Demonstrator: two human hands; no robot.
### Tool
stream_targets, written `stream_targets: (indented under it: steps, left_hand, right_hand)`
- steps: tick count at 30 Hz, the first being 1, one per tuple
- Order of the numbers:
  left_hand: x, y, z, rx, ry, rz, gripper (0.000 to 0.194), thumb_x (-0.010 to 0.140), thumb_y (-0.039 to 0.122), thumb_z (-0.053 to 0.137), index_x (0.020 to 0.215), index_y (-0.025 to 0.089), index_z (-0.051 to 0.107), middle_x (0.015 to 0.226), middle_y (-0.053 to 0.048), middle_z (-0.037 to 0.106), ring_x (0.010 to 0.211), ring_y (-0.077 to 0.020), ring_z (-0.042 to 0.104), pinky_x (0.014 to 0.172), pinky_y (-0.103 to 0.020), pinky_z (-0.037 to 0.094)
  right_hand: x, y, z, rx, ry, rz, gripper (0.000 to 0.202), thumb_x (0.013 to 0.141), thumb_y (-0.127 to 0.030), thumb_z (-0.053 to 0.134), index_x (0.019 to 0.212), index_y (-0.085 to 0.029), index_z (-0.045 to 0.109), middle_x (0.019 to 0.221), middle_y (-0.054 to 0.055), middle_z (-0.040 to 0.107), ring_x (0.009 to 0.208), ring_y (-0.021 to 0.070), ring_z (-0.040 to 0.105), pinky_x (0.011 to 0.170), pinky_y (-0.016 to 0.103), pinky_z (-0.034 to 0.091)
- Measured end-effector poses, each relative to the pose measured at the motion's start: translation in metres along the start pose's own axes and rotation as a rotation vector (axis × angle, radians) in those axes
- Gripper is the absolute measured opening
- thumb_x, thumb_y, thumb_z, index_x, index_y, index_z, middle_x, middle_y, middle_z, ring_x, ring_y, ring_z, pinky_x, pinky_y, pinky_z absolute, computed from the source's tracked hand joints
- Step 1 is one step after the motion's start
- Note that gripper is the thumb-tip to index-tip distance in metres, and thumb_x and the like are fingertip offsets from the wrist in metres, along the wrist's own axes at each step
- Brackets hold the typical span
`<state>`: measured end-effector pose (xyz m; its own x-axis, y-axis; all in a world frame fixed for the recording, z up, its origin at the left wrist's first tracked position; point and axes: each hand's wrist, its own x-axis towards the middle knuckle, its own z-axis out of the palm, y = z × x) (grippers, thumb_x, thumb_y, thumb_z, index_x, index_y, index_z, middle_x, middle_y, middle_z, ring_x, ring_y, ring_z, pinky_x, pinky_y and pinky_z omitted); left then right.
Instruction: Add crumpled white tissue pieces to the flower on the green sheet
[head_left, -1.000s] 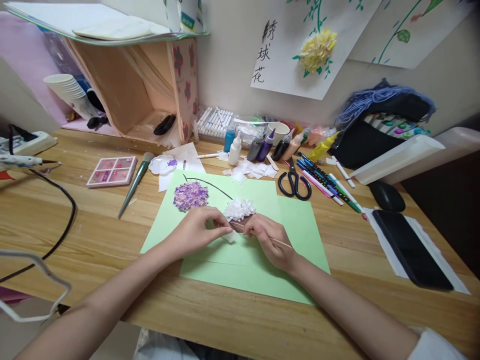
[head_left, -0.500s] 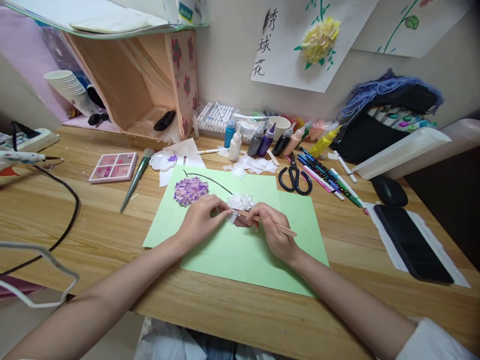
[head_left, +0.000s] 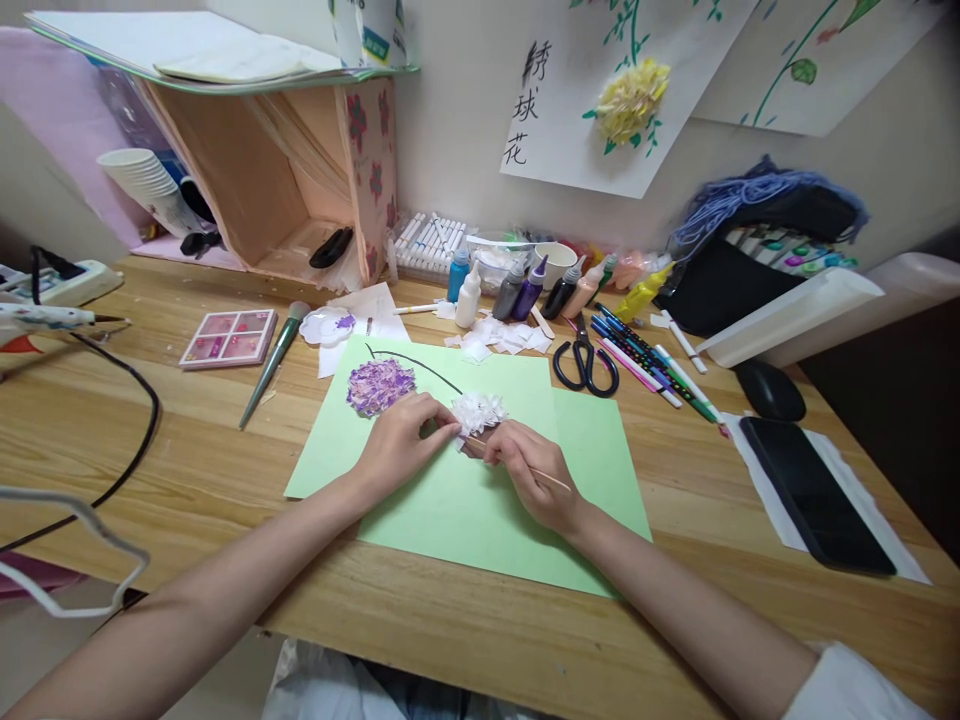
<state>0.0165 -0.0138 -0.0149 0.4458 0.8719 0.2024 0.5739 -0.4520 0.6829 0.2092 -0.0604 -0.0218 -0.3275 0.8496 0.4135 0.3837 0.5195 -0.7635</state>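
Observation:
My right hand (head_left: 534,468) is closed around a flat wooden craft stick (head_left: 551,480), whose far end lies by my left fingertips. My left hand (head_left: 409,440) pinches at the lower left of a white paper-petal flower (head_left: 480,410); a small white paper piece (head_left: 460,442) shows just under its fingertips, mostly hidden. Below the white flower is a brown patch (head_left: 472,450), partly covered by the stick and my right fingers. A purple and pink paper flower (head_left: 380,387) sits left on the green paper (head_left: 450,530), and a drawn black stem (head_left: 420,362) curves between the flowers.
White paper scraps (head_left: 502,335) lie behind the green paper, with paint bottles (head_left: 530,290) standing beyond. Black-handled scissors (head_left: 585,368) and several pens (head_left: 649,360) are at the right. A brush (head_left: 271,365) and a pink case (head_left: 229,338) lie left; a phone (head_left: 817,495) is far right.
The stick's tip has shifted left and slightly down towards my left fingertips, my right hand moving with it. The white paper piece shows less than before. The view has tilted slightly.

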Motion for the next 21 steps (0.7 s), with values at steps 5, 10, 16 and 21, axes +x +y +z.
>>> stream_targets:
  steps: [5, 10, 16, 21]
  left_hand:
    - [-0.0007, 0.0004, -0.0014, 0.01, -0.004, -0.003, 0.014, 0.084, 0.029, 0.057, 0.078, 0.019, 0.064, 0.076, -0.002, 0.063, 0.075, -0.0158, 0.054, 0.068, -0.029, 0.039]
    - [-0.0011, 0.0005, -0.0025, 0.008, 0.0, -0.002, 0.013, 0.084, 0.028, 0.056, 0.078, 0.019, 0.064, 0.075, -0.001, 0.062, 0.073, -0.0154, 0.053, 0.068, -0.029, 0.039]
    - [-0.0007, 0.0018, -0.002, 0.001, 0.019, -0.007, 0.013, 0.084, 0.029, 0.056, 0.078, 0.019, 0.062, 0.077, -0.001, 0.063, 0.074, -0.0151, 0.054, 0.069, -0.028, 0.038]
    - [-0.0005, 0.0025, -0.0026, 0.001, 0.047, -0.079, 0.025, 0.09, 0.034, 0.045, 0.076, 0.018, 0.057, 0.074, -0.002, 0.059, 0.073, -0.0159, 0.052, 0.067, -0.028, 0.037]
  right_hand:
    - [0.0005, -0.0003, 0.0001, -0.006, -0.006, 0.032, 0.035, 0.098, -0.028, 0.026, 0.076, -0.021, 0.052, 0.07, 0.003, 0.056, 0.069, 0.0164, 0.052, 0.065, 0.029, 0.04]
    - [0.0011, -0.0004, 0.0002, -0.009, -0.023, 0.046, 0.034, 0.098, -0.028, 0.026, 0.077, -0.021, 0.052, 0.071, 0.003, 0.055, 0.071, 0.0169, 0.052, 0.067, 0.03, 0.04]
    - [0.0023, -0.0011, 0.0002, 0.009, -0.029, 0.06, 0.033, 0.098, -0.027, 0.027, 0.077, -0.021, 0.052, 0.071, 0.003, 0.054, 0.07, 0.0158, 0.051, 0.067, 0.028, 0.039]
    - [0.003, -0.0016, 0.0012, 0.06, 0.009, 0.196, 0.037, 0.098, -0.03, 0.028, 0.071, -0.02, 0.051, 0.068, 0.001, 0.052, 0.065, 0.014, 0.05, 0.063, 0.026, 0.038]
